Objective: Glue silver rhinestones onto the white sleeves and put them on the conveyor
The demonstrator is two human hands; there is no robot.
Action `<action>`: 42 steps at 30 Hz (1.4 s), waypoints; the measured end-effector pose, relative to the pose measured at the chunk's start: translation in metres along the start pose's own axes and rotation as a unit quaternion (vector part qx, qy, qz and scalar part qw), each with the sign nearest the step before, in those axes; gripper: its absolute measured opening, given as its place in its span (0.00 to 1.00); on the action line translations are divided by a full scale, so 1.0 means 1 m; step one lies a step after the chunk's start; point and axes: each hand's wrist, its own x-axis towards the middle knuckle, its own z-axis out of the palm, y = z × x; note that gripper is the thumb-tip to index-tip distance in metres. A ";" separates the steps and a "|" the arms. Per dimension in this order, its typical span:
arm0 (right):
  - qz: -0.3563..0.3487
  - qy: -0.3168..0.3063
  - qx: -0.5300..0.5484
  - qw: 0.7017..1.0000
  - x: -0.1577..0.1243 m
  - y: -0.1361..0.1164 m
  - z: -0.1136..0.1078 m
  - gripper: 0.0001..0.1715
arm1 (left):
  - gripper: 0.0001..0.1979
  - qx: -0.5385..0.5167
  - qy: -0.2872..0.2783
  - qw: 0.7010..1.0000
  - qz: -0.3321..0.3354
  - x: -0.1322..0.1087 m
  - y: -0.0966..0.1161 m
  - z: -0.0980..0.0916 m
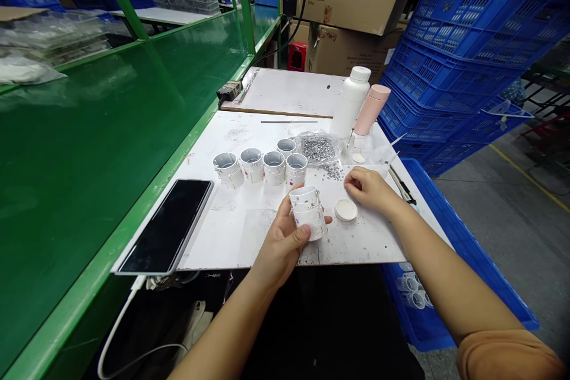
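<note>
My left hand [282, 243] grips a white plastic cylinder [308, 212] studded with tiny silver beads, tilted above the white board [222, 231]. My right hand [367, 190] rests on the board with its fingertips drawn together, beside loose silver beads [335, 173]. Whether those fingertips pinch a bead is too small to tell. A round white lid [346, 210] lies just left of that hand. Several similar white cylinders [274, 167] stand upright in a row, and behind them sits a clear bag of silver beads [317, 149].
A black smartphone [164, 227] lies at the board's left edge, beside a green shelf [111, 130]. A white bottle [351, 101] and a pink bottle [372, 110] stand behind. Blue crates [467, 41] are stacked at right; a lower blue crate [427, 291] holds white cylinders.
</note>
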 end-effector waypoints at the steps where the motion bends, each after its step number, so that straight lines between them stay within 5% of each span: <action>1: 0.001 -0.001 -0.003 1.000 0.000 0.000 0.000 0.05 | 0.38 0.000 0.000 1.000 -0.001 0.000 0.000 0.000; 8: 0.016 0.028 0.061 0.998 -0.008 -0.015 -0.015 0.04 | 0.38 0.000 0.000 1.000 -0.006 0.003 0.000 0.001; 12: -0.041 0.018 0.107 0.993 -0.022 -0.027 -0.024 0.05 | 0.39 0.004 0.000 1.000 -0.008 0.004 0.000 0.001; 22: -0.087 -0.030 0.101 0.991 -0.034 -0.026 -0.011 0.08 | 0.37 0.023 0.016 1.000 0.000 0.006 -0.003 0.002; 42: -0.095 0.000 0.104 0.990 -0.033 -0.030 -0.013 0.07 | 0.45 0.047 -0.001 0.999 0.000 0.004 -0.001 0.006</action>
